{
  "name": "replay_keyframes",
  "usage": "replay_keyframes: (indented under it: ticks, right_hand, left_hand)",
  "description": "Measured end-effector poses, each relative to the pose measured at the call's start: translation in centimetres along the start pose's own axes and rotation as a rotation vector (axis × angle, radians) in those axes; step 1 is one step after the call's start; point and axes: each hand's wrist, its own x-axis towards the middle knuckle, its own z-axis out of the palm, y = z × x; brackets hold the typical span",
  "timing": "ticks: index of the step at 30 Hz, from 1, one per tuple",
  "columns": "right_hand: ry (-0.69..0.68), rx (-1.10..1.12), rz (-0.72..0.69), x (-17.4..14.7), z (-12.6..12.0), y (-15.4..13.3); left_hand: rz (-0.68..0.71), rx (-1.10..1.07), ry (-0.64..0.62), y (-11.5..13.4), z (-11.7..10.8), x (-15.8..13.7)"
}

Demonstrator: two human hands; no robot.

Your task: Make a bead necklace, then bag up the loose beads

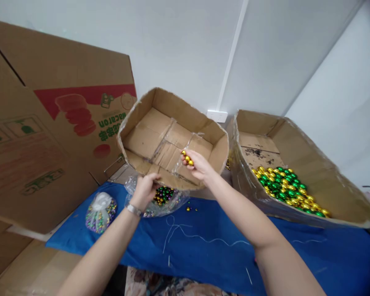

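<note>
My left hand [146, 191] is closed on the near rim of a shallow cardboard box [148, 131], which is tilted up. Above the inside of that box, my right hand [197, 165] holds several shiny gold beads [188, 159] in closed fingers. Nothing else shows in the box except strips of clear tape on its floor. Partly hidden under the box and beside my left hand is a clear plastic bag [175, 202] of green, gold and purple beads.
At right, another cardboard box [314, 168] holds green and gold beads [283, 187]. A tied bag of beads [101, 211], loose string [200, 237] and a few stray beads [188, 209] lie on the blue cloth [154, 250]. A large printed carton [58, 123] stands left.
</note>
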Motion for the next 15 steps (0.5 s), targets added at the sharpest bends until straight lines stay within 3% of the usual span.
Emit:
replay_keyframes:
  ticks: [2,4,6,8,12,15]
  right_hand:
    - [0.006,0.159,0.027,-2.5,-0.2,-1.1]
    - [-0.008,0.209,0.092,-4.7,-0.5,-0.4]
    - [-0.054,0.148,0.17,-6.0,-0.9,1.9]
    - [-0.074,-0.048,0.194,-6.0,-1.0,5.1]
    - [-0.001,-0.412,0.054,-3.5,-0.4,10.5]
    - [-0.056,-0.743,-0.247,-2.2,-0.1,11.9]
  left_hand:
    - [0.026,-0.016,0.019,1.7,0.4,1.8]
    - [0.063,-0.031,0.032,3.5,0.9,3.3]
    - [0.101,-0.036,0.045,4.9,1.5,3.8]
    - [0.128,-0.028,0.061,5.9,2.2,3.3]
    - [0.135,-0.022,0.104,6.9,3.1,0.7]
    - [0.07,-0.009,0.054,7.4,2.8,-0.5]
